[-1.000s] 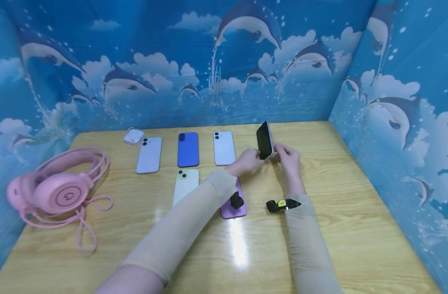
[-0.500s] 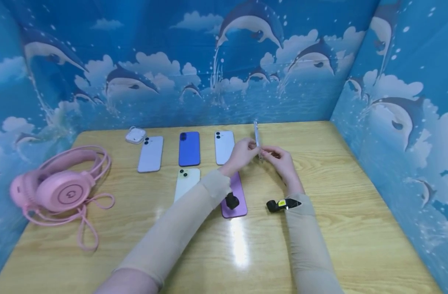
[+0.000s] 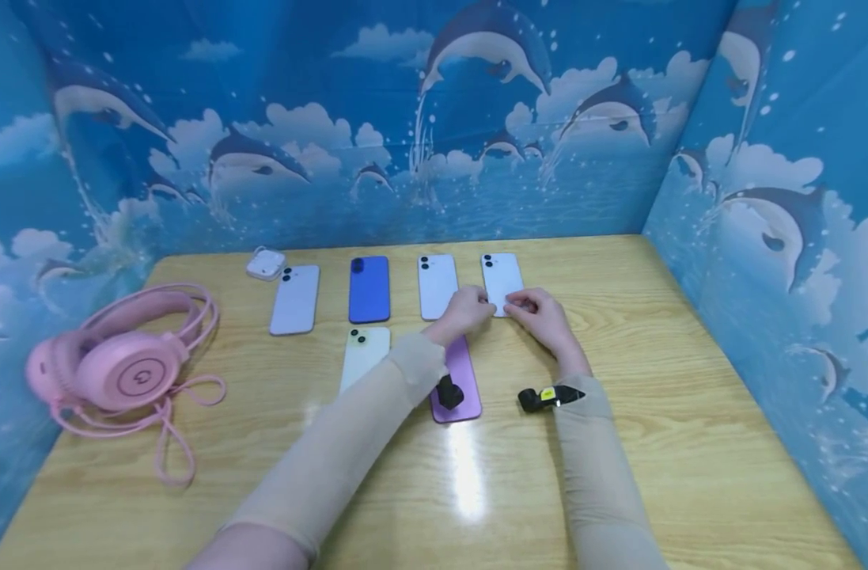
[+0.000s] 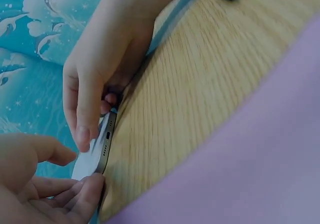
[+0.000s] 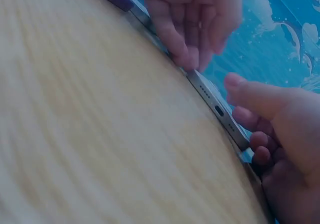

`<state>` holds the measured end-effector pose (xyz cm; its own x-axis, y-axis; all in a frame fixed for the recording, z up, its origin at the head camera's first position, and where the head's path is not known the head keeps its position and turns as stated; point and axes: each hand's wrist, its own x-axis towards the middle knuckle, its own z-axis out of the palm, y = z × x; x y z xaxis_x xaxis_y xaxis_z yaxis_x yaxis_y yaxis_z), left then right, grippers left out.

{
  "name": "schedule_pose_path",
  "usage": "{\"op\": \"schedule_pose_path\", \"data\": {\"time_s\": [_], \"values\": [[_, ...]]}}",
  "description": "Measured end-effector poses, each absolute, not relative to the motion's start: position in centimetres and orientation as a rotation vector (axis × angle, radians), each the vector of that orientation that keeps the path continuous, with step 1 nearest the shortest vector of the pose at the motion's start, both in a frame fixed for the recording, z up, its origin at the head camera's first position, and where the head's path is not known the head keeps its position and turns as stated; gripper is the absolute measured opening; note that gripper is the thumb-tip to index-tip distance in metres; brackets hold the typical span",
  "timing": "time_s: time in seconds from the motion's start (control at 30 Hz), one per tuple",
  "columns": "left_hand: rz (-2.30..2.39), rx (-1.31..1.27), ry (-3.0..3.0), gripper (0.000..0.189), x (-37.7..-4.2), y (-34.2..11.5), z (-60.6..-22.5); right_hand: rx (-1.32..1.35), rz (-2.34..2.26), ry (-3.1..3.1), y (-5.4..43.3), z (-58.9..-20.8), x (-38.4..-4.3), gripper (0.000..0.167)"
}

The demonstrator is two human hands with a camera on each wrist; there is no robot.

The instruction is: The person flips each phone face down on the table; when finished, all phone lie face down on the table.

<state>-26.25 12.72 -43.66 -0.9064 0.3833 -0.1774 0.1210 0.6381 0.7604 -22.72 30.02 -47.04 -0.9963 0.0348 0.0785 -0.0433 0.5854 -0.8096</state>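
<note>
A pale smartphone [image 3: 502, 273] lies back up at the right end of the back row, its twin camera lenses toward the wall. At its near left corner, my left hand [image 3: 468, 310] holds the edge with thumb and curled fingers. My right hand [image 3: 540, 315] is at the near right corner, fingers along the side edge and thumb over the back, best seen in the right wrist view. Between the hands, the phone's charging-port end [image 5: 219, 110] faces me. A purple phone [image 3: 462, 372] lies partly under my left wrist.
White phone [image 3: 437, 285], blue phone [image 3: 369, 289] and lilac-white phone [image 3: 295, 299] lie leftward in the back row; a pale yellow-green phone [image 3: 365, 356] is nearer me. White earphone case [image 3: 266, 263] and pink headphones [image 3: 130, 364] are at left. A dolphin-print backdrop [image 3: 434, 190] borders the table.
The phone was held upright on its edge between both hands, dark screen showing at first. It has turned and come down flat, back up, with both hands lower at its near end.
</note>
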Motion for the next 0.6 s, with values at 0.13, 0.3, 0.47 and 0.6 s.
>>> {"op": "schedule_pose_path", "data": {"time_s": [0.13,0.3,0.47,0.6], "values": [[1.094,0.509,2.553,0.025,-26.0,13.1,-43.5,-0.017,1.377,-2.689,29.8,-47.1,-22.8,0.024],[1.045,0.584,2.559,0.028,-25.9,12.7,-43.4,-0.055,1.378,-2.636,29.6,-47.1,-23.0,0.023],[1.100,0.639,2.509,0.031,-25.4,11.2,-42.4,-0.135,1.413,-2.573,30.0,-46.9,-23.1,0.023],[1.174,0.667,2.466,0.047,-24.6,8.3,-41.3,-0.125,1.397,-2.587,30.3,-46.8,-23.1,0.024]]}}
